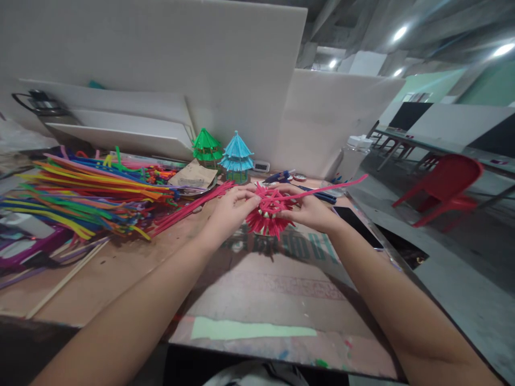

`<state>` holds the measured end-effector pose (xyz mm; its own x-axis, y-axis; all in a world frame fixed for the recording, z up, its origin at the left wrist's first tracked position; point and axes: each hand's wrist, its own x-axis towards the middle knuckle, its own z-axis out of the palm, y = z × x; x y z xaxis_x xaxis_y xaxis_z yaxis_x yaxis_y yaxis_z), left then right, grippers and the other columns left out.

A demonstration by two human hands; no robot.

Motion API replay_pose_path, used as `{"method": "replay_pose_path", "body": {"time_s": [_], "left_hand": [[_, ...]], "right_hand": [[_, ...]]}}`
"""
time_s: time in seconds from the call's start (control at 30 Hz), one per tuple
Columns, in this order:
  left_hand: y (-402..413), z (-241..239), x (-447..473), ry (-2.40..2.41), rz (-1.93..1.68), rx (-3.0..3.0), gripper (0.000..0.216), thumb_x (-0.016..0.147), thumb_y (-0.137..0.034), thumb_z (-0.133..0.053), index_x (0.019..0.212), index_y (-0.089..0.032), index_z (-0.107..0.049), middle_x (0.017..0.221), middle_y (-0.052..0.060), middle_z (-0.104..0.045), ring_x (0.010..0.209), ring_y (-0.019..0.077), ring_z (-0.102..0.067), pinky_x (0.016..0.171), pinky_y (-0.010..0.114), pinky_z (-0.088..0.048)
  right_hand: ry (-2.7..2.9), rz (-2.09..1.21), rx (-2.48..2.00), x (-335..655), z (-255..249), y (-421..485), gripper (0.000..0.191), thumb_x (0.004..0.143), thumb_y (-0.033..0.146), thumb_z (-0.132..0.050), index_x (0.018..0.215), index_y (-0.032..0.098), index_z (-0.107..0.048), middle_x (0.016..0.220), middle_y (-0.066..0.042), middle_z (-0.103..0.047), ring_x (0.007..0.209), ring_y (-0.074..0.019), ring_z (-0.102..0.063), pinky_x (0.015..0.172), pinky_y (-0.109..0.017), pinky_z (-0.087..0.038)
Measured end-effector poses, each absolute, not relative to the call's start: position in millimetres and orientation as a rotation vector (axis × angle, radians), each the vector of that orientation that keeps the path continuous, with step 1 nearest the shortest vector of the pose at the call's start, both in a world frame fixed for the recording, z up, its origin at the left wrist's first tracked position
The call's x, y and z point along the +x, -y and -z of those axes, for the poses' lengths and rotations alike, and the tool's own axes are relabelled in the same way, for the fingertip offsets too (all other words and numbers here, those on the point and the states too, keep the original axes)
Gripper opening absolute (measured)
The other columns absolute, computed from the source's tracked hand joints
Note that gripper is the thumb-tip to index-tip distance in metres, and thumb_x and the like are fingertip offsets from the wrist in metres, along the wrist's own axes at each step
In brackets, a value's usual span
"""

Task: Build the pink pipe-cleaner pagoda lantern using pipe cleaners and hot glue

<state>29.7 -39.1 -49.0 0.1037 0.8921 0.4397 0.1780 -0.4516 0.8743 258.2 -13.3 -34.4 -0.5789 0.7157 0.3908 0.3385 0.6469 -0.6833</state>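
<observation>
— How do the fingers [244,199] stand?
— Bent and narrow. The left hand [228,209] has thumb and fingertips on one edge of the red piece [263,224], the right hand [311,213] on the other, so it is held between them.

— Where is that, taking the blue tower [236,156] as landmark?
— In front of the tower and a little to its right, nearer the person. One long pinkish-red strand [336,187] runs out over the right hand, farther right of the tower.

— Which step is in hand?
— I'd judge it to be working strands into the top of the piece, since they cross there and one end hangs free.

— And what does the next move call for?
— One hand steadying the piece while the other guides the loose strand, I think, without crushing the fringe.

— Are there other strands close by?
— A red bundle [189,210] lies in front of the tower, to its left; a many-coloured heap [92,187] is farther left.

— What can't you make out?
— The far side of the piece and several fingertips are hidden. The crossings blur together, so I can't tell where the strand is anchored. Whether the underside touches the table [281,308] is also unclear.
</observation>
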Motion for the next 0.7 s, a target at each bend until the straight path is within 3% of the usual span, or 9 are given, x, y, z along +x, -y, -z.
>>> {"method": "replay_pose_path", "body": {"time_s": [0.2,0.3,0.4,0.5,0.7], "left_hand": [[40,50,31,-1.035,-1.408,1.735,0.020,0.083,-0.037,-0.065,0.077,-0.019,-0.068,0.121,0.011,-0.069,0.124,0.0286,-0.060,0.114,0.046,-0.037],[38,52,32,-1.003,-1.419,1.701,0.021,0.083,-0.038,-0.065,0.077,-0.018,-0.067,0.123,0.012,-0.069,0.124,0.0298,-0.060,0.113,0.046,-0.038],[34,56,32,-0.983,-1.432,1.690,0.021,0.083,-0.038,-0.065,0.076,-0.018,-0.067,0.123,0.012,-0.069,0.124,0.0299,-0.060,0.113,0.047,-0.038],[32,58,32,-0.974,-1.443,1.697,0.021,0.083,-0.038,-0.065,0.075,-0.019,-0.067,0.121,0.011,-0.070,0.123,0.0291,-0.061,0.112,0.046,-0.038],[31,60,32,-0.949,-1.431,1.684,0.019,0.084,-0.036,-0.065,0.075,-0.019,-0.066,0.122,0.011,-0.070,0.124,0.0289,-0.060,0.111,0.046,-0.038]], "right_hand": [[2.200,-0.791,-0.777,261,33,13,0.054,0.082,0.035,-0.078,0.132,0.030,-0.060,0.144,-0.008,-0.055,0.135,-0.0281,-0.051,0.112,-0.048,-0.043],[2.126,-0.928,-0.708,264,30,13,0.057,0.080,0.045,-0.080,0.131,0.031,-0.061,0.142,-0.007,-0.056,0.133,-0.0291,-0.052,0.112,-0.048,-0.043],[1.956,-0.944,-0.644,266,29,10,0.035,0.086,0.052,-0.072,0.111,0.028,-0.067,0.127,-0.007,-0.063,0.123,-0.0265,-0.057,0.107,-0.046,-0.045],[1.919,-0.848,-0.617,265,28,8,0.022,0.088,0.046,-0.072,0.089,0.024,-0.067,0.108,-0.005,-0.065,0.111,-0.0244,-0.060,0.102,-0.044,-0.045],[1.948,-0.816,-0.662,265,29,9,0.022,0.087,0.039,-0.073,0.077,0.022,-0.064,0.112,-0.006,-0.065,0.115,-0.0242,-0.058,0.104,-0.044,-0.040]]}}
